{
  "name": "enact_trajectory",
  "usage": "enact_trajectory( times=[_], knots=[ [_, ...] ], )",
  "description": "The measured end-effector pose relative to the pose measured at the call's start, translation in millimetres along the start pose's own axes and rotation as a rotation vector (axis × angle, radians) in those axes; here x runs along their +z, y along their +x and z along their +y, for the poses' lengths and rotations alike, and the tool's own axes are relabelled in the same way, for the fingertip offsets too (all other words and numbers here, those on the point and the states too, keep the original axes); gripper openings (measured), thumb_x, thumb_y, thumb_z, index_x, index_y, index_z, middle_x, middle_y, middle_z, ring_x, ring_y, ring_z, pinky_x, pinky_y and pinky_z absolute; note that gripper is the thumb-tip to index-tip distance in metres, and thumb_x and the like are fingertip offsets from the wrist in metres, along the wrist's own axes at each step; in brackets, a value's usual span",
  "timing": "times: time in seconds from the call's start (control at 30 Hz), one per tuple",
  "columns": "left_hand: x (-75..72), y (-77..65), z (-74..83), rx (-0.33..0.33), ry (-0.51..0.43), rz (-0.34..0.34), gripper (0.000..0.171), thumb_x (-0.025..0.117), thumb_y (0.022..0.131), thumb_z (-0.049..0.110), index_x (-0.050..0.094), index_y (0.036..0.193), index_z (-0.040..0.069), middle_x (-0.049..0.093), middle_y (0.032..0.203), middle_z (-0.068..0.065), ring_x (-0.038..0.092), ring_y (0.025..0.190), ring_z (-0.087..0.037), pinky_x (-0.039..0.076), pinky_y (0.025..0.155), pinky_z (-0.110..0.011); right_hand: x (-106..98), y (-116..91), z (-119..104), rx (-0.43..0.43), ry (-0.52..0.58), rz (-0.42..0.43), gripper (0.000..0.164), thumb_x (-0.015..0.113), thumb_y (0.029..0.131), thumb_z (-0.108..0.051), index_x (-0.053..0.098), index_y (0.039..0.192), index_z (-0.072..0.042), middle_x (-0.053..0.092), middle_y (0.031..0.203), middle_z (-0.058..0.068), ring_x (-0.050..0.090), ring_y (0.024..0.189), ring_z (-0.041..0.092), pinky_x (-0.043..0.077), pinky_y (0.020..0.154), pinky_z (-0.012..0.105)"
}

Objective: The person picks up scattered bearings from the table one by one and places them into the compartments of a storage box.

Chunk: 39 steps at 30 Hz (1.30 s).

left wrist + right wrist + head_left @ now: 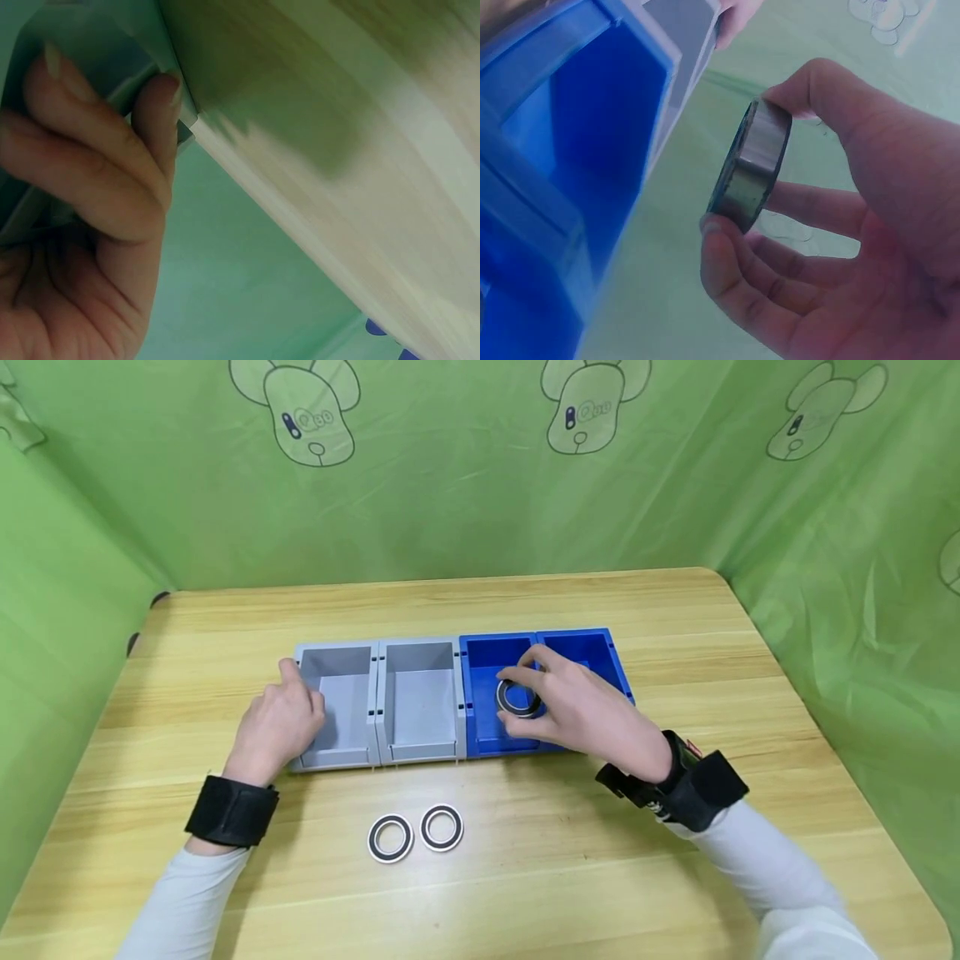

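1. Bearing [756,165]: suspended above the left blue bin [498,652], apart from its walls. The head view shows its black annular face, silver rims and central hole; only the right wrist view gives the broad, shiny metal outer edge.
2. Right hand [577,702]: grasping the bearing between thumb and fingertips. The spread of the fingers beneath is clear in the right wrist view alone.
3. Right blue bin [585,650]: partly covered by the right hand.
4. Left ring [372,838] and right ring [423,827]: two similar bearings, flat on the table [525,877], near each other; head view only.
5. Left hand [279,722]: at the side of the outer grey bin [341,660]. The left wrist view adds its palm and bent fingers; whether they grip the wall cannot be told.
6. Inner grey bin [420,656]: between the outer grey bin and the left blue bin.
7. Cloth [450,518]: green, printed with outlined animal heads; the lettering begins with "Q", the remainder indistinct.
8. Right strap [697,789]: black, with a red tag, its writing illegible.
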<state>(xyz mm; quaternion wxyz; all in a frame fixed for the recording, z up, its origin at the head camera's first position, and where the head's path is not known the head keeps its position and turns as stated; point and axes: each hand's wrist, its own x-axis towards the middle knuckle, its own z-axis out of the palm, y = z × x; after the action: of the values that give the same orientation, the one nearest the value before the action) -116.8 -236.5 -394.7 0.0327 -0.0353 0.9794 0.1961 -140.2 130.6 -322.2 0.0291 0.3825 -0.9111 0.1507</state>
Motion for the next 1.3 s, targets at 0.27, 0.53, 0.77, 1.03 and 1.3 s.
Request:
enact_trajectory(
  times=[0.27, 0.53, 0.77, 1.03, 1.3],
  knots=[
    [0.8, 0.8, 1.4, -0.011, 0.002, -0.017, 0.041, 0.036, 0.101, 0.018, 0.031, 0.126, -0.014, 0.048, 0.063, -0.012, 0.047, 0.046, -0.024, 0.034, 0.039, -0.032, 12.3, 12.5, 13.9, 0.101, 0.058, -0.048, 0.047, 0.072, 0.093, -0.041, 0.071, 0.125, -0.007, 0.063, 0.113, 0.010, 0.057, 0.077, 0.014, 0.045, 0.059, 0.024],
    [0.2, 1.3, 1.6, -0.011, 0.006, -0.012, 0.040, 0.037, 0.101, 0.018, 0.032, 0.124, -0.013, 0.048, 0.064, -0.014, 0.048, 0.047, -0.025, 0.034, 0.039, -0.032, 21.9, 21.9, 19.6, 0.151, 0.072, -0.080, 0.049, 0.070, 0.094, -0.043, 0.070, 0.127, -0.008, 0.061, 0.112, 0.008, 0.056, 0.082, 0.018, 0.047, 0.065, 0.027],
    [0.1, 1.0, 1.3, -0.018, 0.008, -0.008, 0.039, 0.037, 0.100, 0.018, 0.032, 0.124, -0.013, 0.048, 0.064, -0.014, 0.048, 0.046, -0.025, 0.034, 0.039, -0.032, 31.9, 32.1, 22.8, 0.146, 0.092, -0.109, 0.049, 0.072, 0.094, -0.037, 0.068, 0.129, -0.004, 0.060, 0.112, 0.011, 0.056, 0.079, 0.018, 0.046, 0.062, 0.026],
    [0.3, 1.0, 1.6, -0.015, 0.010, 0.002, 0.041, 0.037, 0.100, 0.018, 0.032, 0.125, -0.014, 0.049, 0.063, -0.014, 0.048, 0.046, -0.025, 0.034, 0.039, -0.032, 41.2, 43.0, 24.9, 0.113, 0.049, -0.148, 0.049, 0.072, 0.094, -0.032, 0.066, 0.132, -0.002, 0.061, 0.113, 0.014, 0.056, 0.079, 0.019, 0.047, 0.065, 0.028],
    [-0.1, 1.5, 1.3, -0.025, 0.016, 0.005, 0.037, 0.036, 0.100, 0.018, 0.033, 0.121, -0.012, 0.050, 0.064, -0.017, 0.049, 0.048, -0.027, 0.034, 0.041, -0.034, 49.0, 54.2, 27.0, 0.063, 0.009, -0.202, 0.038, 0.072, 0.091, -0.025, 0.071, 0.119, 0.000, 0.059, 0.098, 0.012, 0.054, 0.078, 0.019, 0.046, 0.063, 0.027]
  ],
)
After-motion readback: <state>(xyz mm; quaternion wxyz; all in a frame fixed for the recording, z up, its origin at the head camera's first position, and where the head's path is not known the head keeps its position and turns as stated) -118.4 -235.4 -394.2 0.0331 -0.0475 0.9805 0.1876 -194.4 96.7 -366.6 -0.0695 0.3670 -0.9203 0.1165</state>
